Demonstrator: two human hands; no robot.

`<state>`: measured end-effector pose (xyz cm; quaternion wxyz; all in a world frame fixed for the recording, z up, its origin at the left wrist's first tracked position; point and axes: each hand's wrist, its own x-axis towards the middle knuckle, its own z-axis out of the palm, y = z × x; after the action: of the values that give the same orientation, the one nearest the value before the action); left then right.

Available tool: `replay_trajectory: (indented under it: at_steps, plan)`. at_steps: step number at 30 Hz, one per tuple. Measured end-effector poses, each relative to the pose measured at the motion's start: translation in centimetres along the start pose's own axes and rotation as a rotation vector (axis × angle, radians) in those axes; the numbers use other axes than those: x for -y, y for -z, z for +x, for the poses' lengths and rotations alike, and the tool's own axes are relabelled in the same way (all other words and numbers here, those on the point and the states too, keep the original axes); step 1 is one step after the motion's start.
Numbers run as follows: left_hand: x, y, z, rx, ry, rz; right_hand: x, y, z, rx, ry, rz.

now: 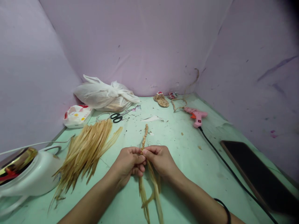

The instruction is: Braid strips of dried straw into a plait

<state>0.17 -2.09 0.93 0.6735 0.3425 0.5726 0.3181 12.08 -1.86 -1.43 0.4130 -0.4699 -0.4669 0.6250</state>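
Note:
Between my two hands is a braid of dried straw-coloured strips (145,134), its plaited end pointing away from me and its loose strands hanging toward me. My left hand (132,161) pinches the braid from the left with curled fingers. From the right, my right hand (158,157) grips it between thumb and forefinger, the fingertips of both hands meeting at the same spot. To the left of my hands lies a fanned bundle of dried strips (90,149). The strand crossings under my fingertips are hidden.
Black-handled scissors (116,117) lie behind the bundle, near a knotted white plastic bag (105,95) and a tissue pack (78,115). A pink glue gun (197,115) with a black cord, a phone (257,174) and a small woven piece (161,100) are rightward. A white appliance (35,183) stands left.

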Motion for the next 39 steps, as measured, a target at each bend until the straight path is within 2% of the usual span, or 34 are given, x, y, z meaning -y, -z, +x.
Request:
replay_trajectory:
  at_steps: [4, 10, 14, 17, 20, 26, 32, 35, 39]
  plan:
    - [-0.3, 0.7, 0.1, 0.046, -0.014, 0.028, 0.4, 0.2, -0.1, -0.014, 0.059, -0.038]
    - [-0.2, 0.9, 0.0, -0.060, -0.095, 0.166, 0.4, 0.1, 0.0, -0.104, 0.080, -0.134]
    - [-0.1, 0.7, 0.4, -0.098, -0.140, 0.323, -0.2, -0.1, 0.1, -0.107, 0.063, -0.219]
    - [0.0, 0.5, 0.6, -0.109, -0.112, 0.335, -0.3, 0.1, 0.2, -0.091, 0.095, -0.370]
    - [0.5, 0.4, 1.0, -0.141, -0.152, 0.321, 0.3, 0.7, 0.1, -0.075, 0.156, -0.580]
    - [1.4, 0.1, 1.8, -0.220, -0.170, 0.265, 1.5, 0.8, -0.9, -0.097, 0.006, -0.778]
    - [0.2, -0.6, 1.0, -0.275, -0.071, 0.127, 0.5, -1.1, -2.6, 0.020, 0.316, -1.153]
    - [0.1, -0.7, 0.9, -0.273, -0.044, 0.078, 0.1, -1.5, -2.9, 0.074, 0.371, -1.253]
    - [0.4, -0.5, 1.2, -0.259, -0.061, 0.021, 0.6, -1.4, -2.8, 0.125, 0.398, -1.335]
